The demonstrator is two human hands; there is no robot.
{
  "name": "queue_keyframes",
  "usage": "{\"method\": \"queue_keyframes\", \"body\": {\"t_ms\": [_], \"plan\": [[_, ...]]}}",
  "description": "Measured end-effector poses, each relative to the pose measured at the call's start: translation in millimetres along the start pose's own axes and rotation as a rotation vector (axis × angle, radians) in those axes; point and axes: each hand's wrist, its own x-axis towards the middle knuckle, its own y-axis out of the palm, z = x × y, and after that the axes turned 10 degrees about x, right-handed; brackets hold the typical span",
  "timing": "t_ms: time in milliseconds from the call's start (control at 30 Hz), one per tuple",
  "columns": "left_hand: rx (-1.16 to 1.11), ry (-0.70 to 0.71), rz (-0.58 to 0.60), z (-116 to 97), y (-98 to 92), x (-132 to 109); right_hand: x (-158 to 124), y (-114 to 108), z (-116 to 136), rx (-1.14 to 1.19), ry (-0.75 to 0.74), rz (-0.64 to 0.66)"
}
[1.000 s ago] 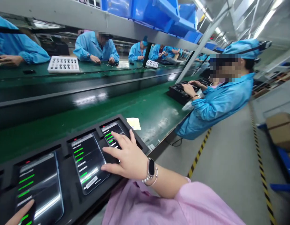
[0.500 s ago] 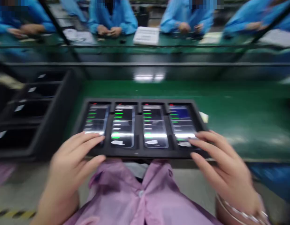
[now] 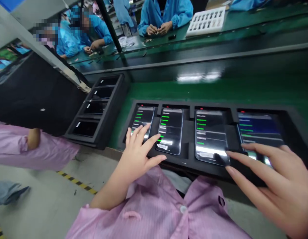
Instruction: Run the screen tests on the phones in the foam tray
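A black foam tray [image 3: 189, 132] lies in front of me, with several lit smartphones in its slots showing green and white text. My left hand [image 3: 137, 154] is spread over the leftmost phone [image 3: 144, 116], its index finger reaching the edge of the second phone [image 3: 172, 124]. My right hand [image 3: 273, 179] has its fingers apart at the third phone [image 3: 210, 132], a fingertip near that phone's lower right edge. Its other fingers cover the lower part of the rightmost phone [image 3: 258, 124]. Neither hand grips anything. Whether the fingertips touch the glass I cannot tell.
Another black tray [image 3: 104, 116] with several dark-screened phones stands at the left. A co-worker's pink sleeve [image 3: 9, 139] shows beyond it. Across the green bench [image 3: 154, 89], people in blue work beside a white parts tray [image 3: 206, 21]. A dark pole [image 3: 110, 26] rises at the upper left.
My view has swung to the left and tilted. My left hand has moved inward over the first two phones; my right hand has shifted from the rightmost phone towards the third.
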Motion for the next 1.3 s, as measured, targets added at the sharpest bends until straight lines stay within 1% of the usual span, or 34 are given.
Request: {"method": "queue_keyframes", "body": {"t_ms": [167,267,367,500,567,600,667,767,800,867,967,1067,1300], "plan": [[0.071,0.033,0.055,-3,-5.2,-2,0,-6,18,-0.106,-0.005,0.095],[0.106,0.041,0.116,-2,-7.0,7,2,-3,22,-0.186,0.032,0.166],[0.135,0.008,0.181,-1,-4.8,29,15,5,12,-0.266,0.07,0.201],[0.223,-0.051,0.229,-4,0.9,70,45,12,-12,-0.33,0.173,0.232],[0.23,-0.072,0.259,-6,0.3,82,56,11,-17,-0.343,0.198,0.245],[0.218,-0.07,0.262,-6,-1.4,84,58,9,-16,-0.343,0.191,0.231],[0.181,-0.045,0.205,-5,-6.7,78,55,4,-5,-0.323,0.154,0.169],[0.108,0.005,0.018,1,-13.1,52,41,-1,18,-0.246,0.09,0.083],[0.08,0.013,-0.033,3,-13.1,44,35,0,24,-0.216,0.075,0.082],[0.03,0.019,-0.088,7,-8.5,30,25,4,31,-0.177,0.051,0.105],[0.0,0.005,-0.123,10,6.0,21,17,16,32,-0.178,0.033,0.125],[0.023,-0.001,-0.165,8,16.0,21,17,22,30,-0.189,0.015,0.124],[0.039,0.023,-0.139,4,13.5,21,16,20,34,-0.144,0.046,0.137]]}}
